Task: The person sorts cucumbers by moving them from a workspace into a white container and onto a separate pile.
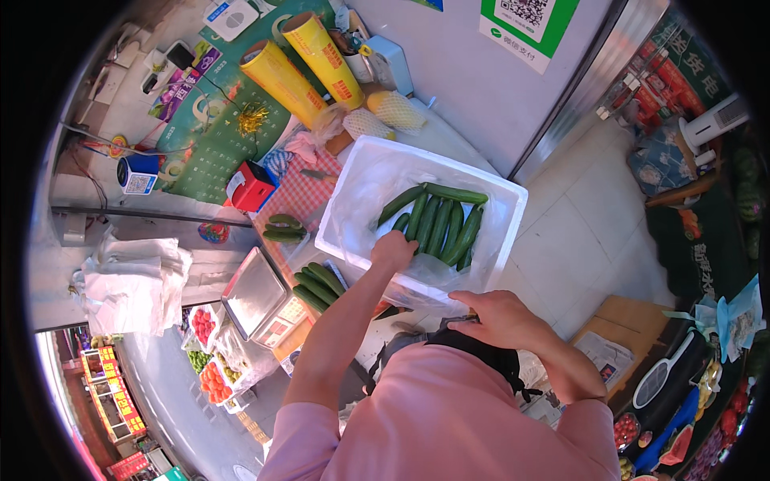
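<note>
Several dark green cucumbers lie in a white foam box lined with clear plastic film. My left hand reaches over the box's near wall and touches the lower end of a cucumber at the left of the row; whether its fingers grip it is hidden. At the near right side of the box, my right hand has its thumb and fingers around something small that is mostly hidden, close to the rim. More cucumbers lie in a group left of the box, and a smaller group rests farther back.
A weighing scale with a metal tray stands left of the cucumbers. Behind the box are two yellow film rolls, net-wrapped fruit and a knife on a checked cloth. White plastic bags hang at the left. Cardboard lies right.
</note>
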### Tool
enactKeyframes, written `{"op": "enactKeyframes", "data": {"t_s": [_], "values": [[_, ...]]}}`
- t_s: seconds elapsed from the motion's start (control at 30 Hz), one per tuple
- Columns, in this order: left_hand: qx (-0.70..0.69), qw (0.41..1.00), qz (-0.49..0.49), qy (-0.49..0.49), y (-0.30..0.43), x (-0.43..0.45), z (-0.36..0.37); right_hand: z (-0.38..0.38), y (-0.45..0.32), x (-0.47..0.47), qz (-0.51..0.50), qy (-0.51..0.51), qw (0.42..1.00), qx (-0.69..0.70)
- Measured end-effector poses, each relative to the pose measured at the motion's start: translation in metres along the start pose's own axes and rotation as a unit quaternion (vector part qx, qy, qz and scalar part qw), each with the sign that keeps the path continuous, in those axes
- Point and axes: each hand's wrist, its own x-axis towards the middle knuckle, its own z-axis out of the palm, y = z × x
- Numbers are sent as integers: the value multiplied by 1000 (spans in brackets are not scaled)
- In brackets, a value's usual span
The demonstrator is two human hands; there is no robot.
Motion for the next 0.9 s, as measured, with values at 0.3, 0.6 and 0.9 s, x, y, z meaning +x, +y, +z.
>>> {"op": "enactKeyframes", "data": {"t_s": [0.3,0.6,0.9], "values": [[-403,911,-35,-75,2,6,-22,-7,-7,3,-13,31,999,41],[-694,633,12,-342,-6,-78,-69,7,22,18,-78,121,900,412],[-724,608,143,-293,6,-135,-72,4,16,72,-26,155,825,543]]}}
